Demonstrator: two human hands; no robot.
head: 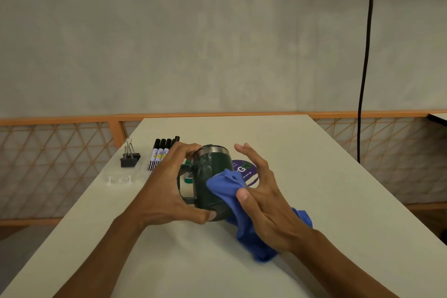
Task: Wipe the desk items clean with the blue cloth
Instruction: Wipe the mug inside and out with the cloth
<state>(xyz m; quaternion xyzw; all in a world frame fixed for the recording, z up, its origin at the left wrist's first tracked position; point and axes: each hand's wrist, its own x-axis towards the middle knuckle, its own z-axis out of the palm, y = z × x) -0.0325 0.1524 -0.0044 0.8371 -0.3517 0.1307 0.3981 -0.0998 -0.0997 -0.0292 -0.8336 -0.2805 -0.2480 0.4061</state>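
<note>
A dark green mug [208, 174] with a steel rim is tipped on its side above the white desk [302, 176], mouth facing away, handle to the left. My left hand [167, 186] grips it, fingers over the rim and thumb under the base. My right hand [261, 198] presses the blue cloth [244, 230] against the mug's right side with the thumb, fingers spread. The cloth hangs down to the desk under my right wrist.
Several black-capped markers [160, 153] lie side by side at the back left, with black binder clips [130, 156] and a small clear object [119, 179] further left. A purple round coaster [249, 172] lies behind the mug. A small green item [188, 178] shows through the handle. A black cable [364, 80] hangs at right.
</note>
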